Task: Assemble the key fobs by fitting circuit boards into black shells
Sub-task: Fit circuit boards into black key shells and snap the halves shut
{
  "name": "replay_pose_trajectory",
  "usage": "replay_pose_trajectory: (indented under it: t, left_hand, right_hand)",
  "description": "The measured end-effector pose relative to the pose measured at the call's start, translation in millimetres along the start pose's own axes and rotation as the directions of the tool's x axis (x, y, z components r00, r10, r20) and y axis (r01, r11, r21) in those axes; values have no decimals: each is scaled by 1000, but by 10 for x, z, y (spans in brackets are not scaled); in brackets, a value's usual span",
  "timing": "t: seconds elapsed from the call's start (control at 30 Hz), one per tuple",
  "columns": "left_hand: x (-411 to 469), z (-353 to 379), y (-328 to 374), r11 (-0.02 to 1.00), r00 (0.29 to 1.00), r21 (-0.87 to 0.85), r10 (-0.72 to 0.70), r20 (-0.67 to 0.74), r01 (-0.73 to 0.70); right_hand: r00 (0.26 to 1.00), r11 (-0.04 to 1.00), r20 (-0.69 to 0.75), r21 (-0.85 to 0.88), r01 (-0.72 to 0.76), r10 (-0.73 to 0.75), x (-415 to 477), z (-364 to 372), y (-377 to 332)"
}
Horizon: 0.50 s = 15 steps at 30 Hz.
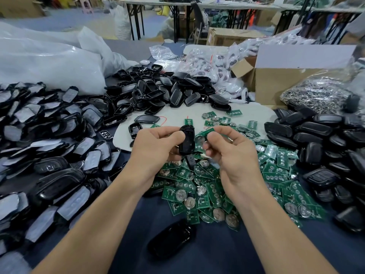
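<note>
Room: a workshop is seen, with long folding tables [237, 5] across the back.
Surface: a worktable covered in dark blue cloth [217, 252] is crowded with parts; a pale sheet [248, 113] is laid at its middle.
Left hand [156, 149]: it is closed around a black shell [187, 141], with the thumb pressed on the shell's near face and the fingers curled behind it.
Black shell: it is held upright above the boards, between the two hands; it is glossy, oblong and rounded at the ends. Which face is turned to the camera cannot be told.
Right hand [231, 149]: a green circuit board [207, 132] is pinched between thumb and forefinger, just beside the shell's right edge.
Circuit board: it is tilted and largely hidden by the fingers; it seems to be just short of the shell, though contact cannot be ruled out.
Loose boards [207, 186]: a heap of green boards, many fitted with round silver coin cells, is spread beneath and to the right of the hands.
Far shell pile [158, 93]: empty black shells are heaped beyond the pale sheet.
Left pile [49, 135]: black parts covered with greyish film are stacked.
Right pile [325, 139]: more black fob halves are heaped.
Near shell [171, 240]: one black piece is left alone on the cloth between the forearms.
Behind: a white plastic sack [49, 62], a cardboard box [276, 82] and a clear bag of metal rings [320, 93] are set.
</note>
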<state>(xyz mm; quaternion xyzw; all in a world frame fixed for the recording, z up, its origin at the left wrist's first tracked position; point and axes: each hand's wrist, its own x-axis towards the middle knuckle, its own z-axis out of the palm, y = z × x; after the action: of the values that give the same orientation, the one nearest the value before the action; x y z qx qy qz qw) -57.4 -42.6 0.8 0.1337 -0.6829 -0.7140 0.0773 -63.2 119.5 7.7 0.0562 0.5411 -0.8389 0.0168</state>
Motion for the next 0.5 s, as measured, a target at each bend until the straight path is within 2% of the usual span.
replay_pose_trajectory:
  t: [0.07, 0.13, 0.23, 0.3, 0.4, 0.5]
  left_hand:
    - [-3, -1, -9, 1000, 1000, 4, 4, -1, -4]
    - [-4, 5, -13, 1000, 1000, 8, 9, 5, -9]
    - [-20, 22, -6, 1000, 999, 14, 23, 37, -23]
    - [-39, 29, -1, 999, 998, 22, 41, 47, -42]
    - [-55, 30, 8, 999, 998, 13, 47, 51, -48]
    - [-56, 34, 13, 999, 998, 7, 43, 50, -43]
  right_hand:
    - [1000, 997, 0, 83, 11, -11, 0, -8, -9]
    - [997, 995, 24, 64, 77, -79, -7, -8, -7]
    - [966, 935, 40, -243, 257, -255, -32, 5, 36]
    - [949, 853, 28, -431, 295, -314, -42, 1, 72]
    - [947, 780, 5, -566, 268, -322, -59, -11, 79]
    - [957, 752, 42, -609, 252, -287, -50, -34, 63]
